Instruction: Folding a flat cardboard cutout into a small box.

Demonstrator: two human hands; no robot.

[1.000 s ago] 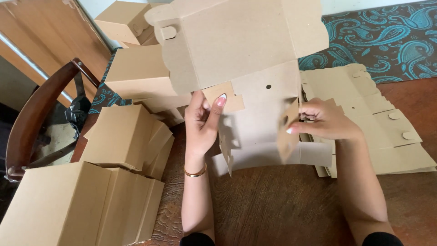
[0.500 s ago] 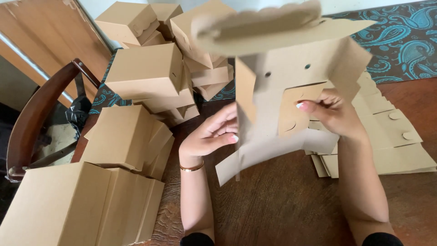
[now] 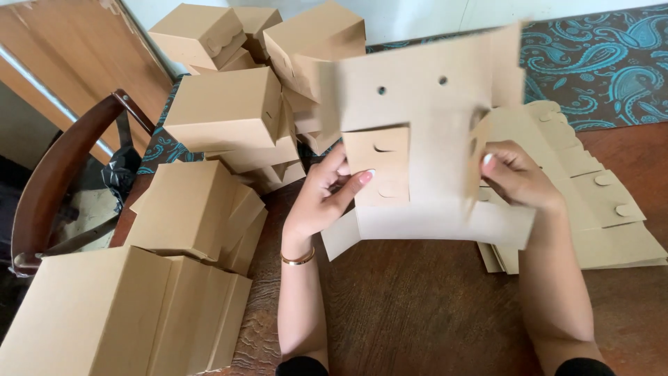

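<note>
I hold a flat brown cardboard box blank [image 3: 431, 125] upright over the dark wooden table [image 3: 417, 313]. It has two small round holes near its top. My left hand [image 3: 323, 198] pinches a folded side flap with a curved slot at the blank's left. My right hand [image 3: 518, 177] grips the blank's right side flap. A thin gold bangle sits on my left wrist.
Several folded brown cardboard boxes [image 3: 223, 111] are piled at the left and back of the table. A stack of flat box blanks [image 3: 598, 209] lies at the right. A dark wooden chair back [image 3: 62, 167] stands at the left. A teal patterned rug [image 3: 598, 63] covers the floor behind.
The blank has been turned and lowered, so its holed panel faces me. My left hand has moved from the blank's edge onto the slotted left flap.
</note>
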